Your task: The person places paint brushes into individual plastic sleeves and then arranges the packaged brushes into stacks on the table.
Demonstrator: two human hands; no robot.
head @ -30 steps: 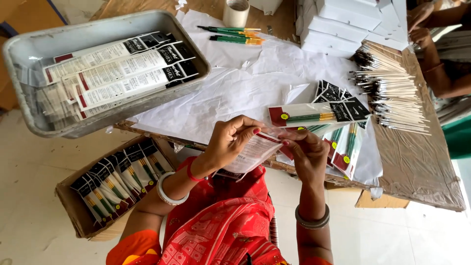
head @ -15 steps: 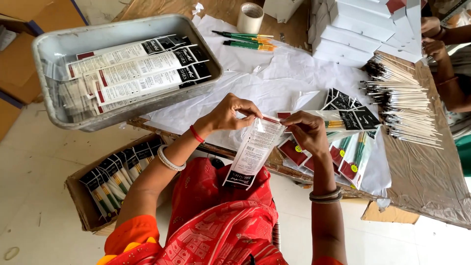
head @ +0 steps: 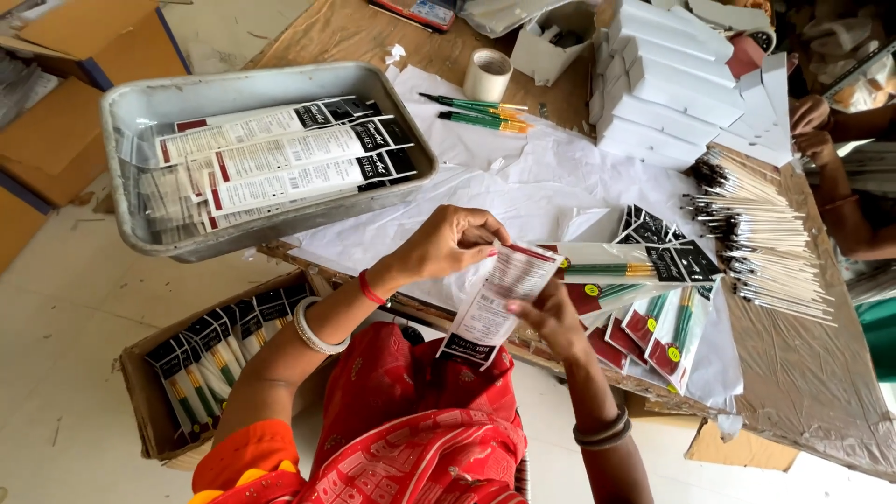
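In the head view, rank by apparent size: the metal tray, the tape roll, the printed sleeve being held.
1. Metal tray, clearly largest.
2. Printed sleeve, though nearness to the camera enlarges it.
3. Tape roll, smallest.

Small packing workshop, paintbrushes.
Paper-covered table (head: 523, 201) with loose brushes (head: 761, 233), stacked white boxes (head: 672, 89), tape roll (head: 487, 75); metal tray (head: 266, 159) of filled packets; carton (head: 201, 359) of packed brushes on the floor; a co-worker's hands (head: 810, 131) alongside.

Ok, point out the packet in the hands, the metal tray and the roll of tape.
packet (head: 493, 303): head view, middle of its printed card.
metal tray (head: 140, 103): head view, bare inner wall at its far left corner.
roll of tape (head: 487, 75): head view, outer side of the roll.
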